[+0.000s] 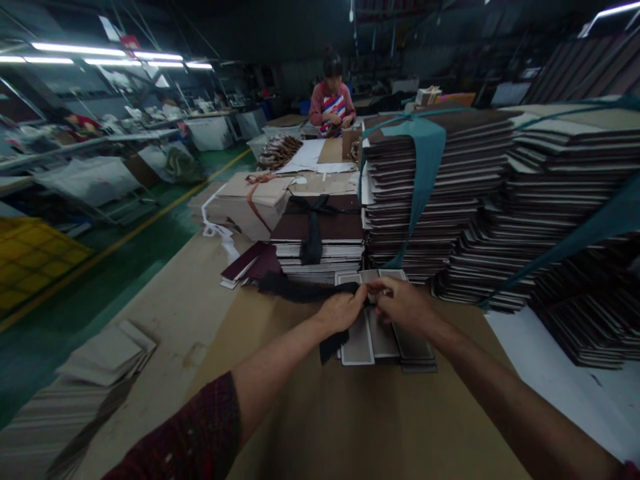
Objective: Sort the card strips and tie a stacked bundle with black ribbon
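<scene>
A small stack of flat grey-brown panels with pale edges (359, 343) lies in front of me on brown board. A black cloth strip (295, 289) crosses the top of the stack; one end trails left and a tail hangs at the stack's near left side. My left hand (344, 311) is closed, pinching the strip over the stack. My right hand (403, 303) meets it there, fingers bent and pinched at the strip where it crosses. The fingertips partly hide the crossing, so whether a knot is formed cannot be seen.
Behind stands a dark bundle tied with black cloth (320, 230), beside loose maroon pieces (250, 263). Tall stacks bound with teal strips (427, 153) rise at the right. Grey sheets (105, 353) lie at the left. A co-worker (332, 103) works across the table.
</scene>
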`<state>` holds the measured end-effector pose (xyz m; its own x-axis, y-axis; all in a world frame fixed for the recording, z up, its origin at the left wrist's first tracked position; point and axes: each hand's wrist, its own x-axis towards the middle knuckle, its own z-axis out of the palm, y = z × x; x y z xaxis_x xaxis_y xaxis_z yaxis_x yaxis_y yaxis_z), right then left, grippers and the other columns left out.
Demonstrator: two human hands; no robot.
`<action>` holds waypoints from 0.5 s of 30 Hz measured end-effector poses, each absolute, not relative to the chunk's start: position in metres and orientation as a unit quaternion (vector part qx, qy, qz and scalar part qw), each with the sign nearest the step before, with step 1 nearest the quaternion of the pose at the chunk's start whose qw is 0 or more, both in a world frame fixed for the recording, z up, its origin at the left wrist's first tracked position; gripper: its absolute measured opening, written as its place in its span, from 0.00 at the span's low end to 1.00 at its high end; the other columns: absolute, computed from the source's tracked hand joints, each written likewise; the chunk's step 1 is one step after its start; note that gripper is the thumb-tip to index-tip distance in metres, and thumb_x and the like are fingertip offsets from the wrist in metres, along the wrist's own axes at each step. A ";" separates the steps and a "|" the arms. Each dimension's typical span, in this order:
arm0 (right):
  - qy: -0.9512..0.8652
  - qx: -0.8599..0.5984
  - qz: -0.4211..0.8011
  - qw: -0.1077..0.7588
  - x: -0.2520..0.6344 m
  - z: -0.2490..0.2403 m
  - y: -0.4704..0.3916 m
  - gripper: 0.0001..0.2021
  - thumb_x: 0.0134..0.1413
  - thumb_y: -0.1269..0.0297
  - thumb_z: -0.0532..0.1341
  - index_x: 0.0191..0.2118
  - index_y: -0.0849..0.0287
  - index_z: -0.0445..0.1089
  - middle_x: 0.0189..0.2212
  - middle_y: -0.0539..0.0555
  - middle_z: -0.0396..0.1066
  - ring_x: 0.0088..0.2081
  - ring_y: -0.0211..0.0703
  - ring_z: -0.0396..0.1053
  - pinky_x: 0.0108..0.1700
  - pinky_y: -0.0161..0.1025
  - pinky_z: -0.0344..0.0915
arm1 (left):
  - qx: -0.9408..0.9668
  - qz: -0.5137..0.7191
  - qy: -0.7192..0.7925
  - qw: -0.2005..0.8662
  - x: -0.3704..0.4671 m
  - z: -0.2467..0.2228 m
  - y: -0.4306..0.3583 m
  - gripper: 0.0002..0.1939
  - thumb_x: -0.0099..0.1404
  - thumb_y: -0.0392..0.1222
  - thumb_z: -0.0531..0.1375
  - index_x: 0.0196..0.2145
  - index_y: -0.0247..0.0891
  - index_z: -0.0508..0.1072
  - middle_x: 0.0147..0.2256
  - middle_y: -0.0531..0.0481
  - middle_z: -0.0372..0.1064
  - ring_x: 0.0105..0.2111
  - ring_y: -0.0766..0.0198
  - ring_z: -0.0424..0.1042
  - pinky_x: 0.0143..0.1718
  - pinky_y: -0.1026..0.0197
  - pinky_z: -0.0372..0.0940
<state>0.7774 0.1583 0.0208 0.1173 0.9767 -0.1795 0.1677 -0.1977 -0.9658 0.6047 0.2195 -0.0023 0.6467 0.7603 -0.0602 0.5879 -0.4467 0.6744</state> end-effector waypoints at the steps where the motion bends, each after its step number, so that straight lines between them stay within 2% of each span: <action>1: -0.478 -0.601 0.491 0.412 0.776 0.007 0.157 0.14 0.46 0.77 0.59 0.40 0.58 0.74 0.27 0.49 0.74 0.23 0.38 0.71 0.19 0.29 0.68 | 0.842 0.128 0.403 0.335 0.605 -0.002 0.220 0.08 0.64 0.41 0.58 0.41 0.39 0.72 0.18 0.53 0.58 0.27 0.56 0.68 0.35 0.62 0.61; 3: -0.489 -0.561 0.523 0.417 0.771 -0.012 0.157 0.13 0.46 0.75 0.60 0.40 0.58 0.74 0.31 0.50 0.76 0.26 0.37 0.72 0.22 0.29 0.70 | 0.846 0.129 0.403 0.324 0.607 0.000 0.222 0.07 0.64 0.39 0.57 0.40 0.39 0.72 0.18 0.54 0.57 0.26 0.58 0.67 0.34 0.62 0.59; 6: -0.469 -0.533 0.552 0.437 0.767 -0.020 0.161 0.07 0.48 0.70 0.62 0.35 0.61 0.72 0.26 0.50 0.75 0.25 0.37 0.72 0.24 0.29 0.69 | 0.848 0.129 0.402 0.319 0.608 0.001 0.222 0.06 0.63 0.38 0.57 0.38 0.39 0.72 0.18 0.55 0.55 0.23 0.61 0.62 0.31 0.63 0.56; 8: -0.465 -0.523 0.561 0.442 0.768 -0.022 0.164 0.06 0.48 0.66 0.63 0.33 0.60 0.69 0.23 0.51 0.74 0.24 0.37 0.71 0.22 0.29 0.67 | 0.846 0.132 0.401 0.326 0.609 0.001 0.221 0.07 0.65 0.41 0.55 0.35 0.38 0.71 0.18 0.55 0.56 0.22 0.62 0.61 0.29 0.63 0.54; 12: -0.482 -0.480 0.577 0.451 0.770 -0.031 0.166 0.11 0.49 0.58 0.62 0.33 0.58 0.63 0.28 0.51 0.75 0.24 0.39 0.72 0.20 0.30 0.65 | 0.837 0.156 0.394 0.348 0.609 0.003 0.220 0.19 0.71 0.49 0.47 0.29 0.37 0.68 0.23 0.52 0.63 0.25 0.64 0.64 0.31 0.64 0.55; 15: -0.502 -0.508 0.553 0.430 0.767 -0.040 0.170 0.11 0.55 0.55 0.58 0.32 0.58 0.64 0.21 0.48 0.71 0.19 0.37 0.68 0.20 0.31 0.65 | 0.827 0.173 0.402 0.353 0.609 0.008 0.221 0.25 0.72 0.55 0.45 0.25 0.37 0.66 0.22 0.52 0.63 0.25 0.66 0.63 0.30 0.64 0.56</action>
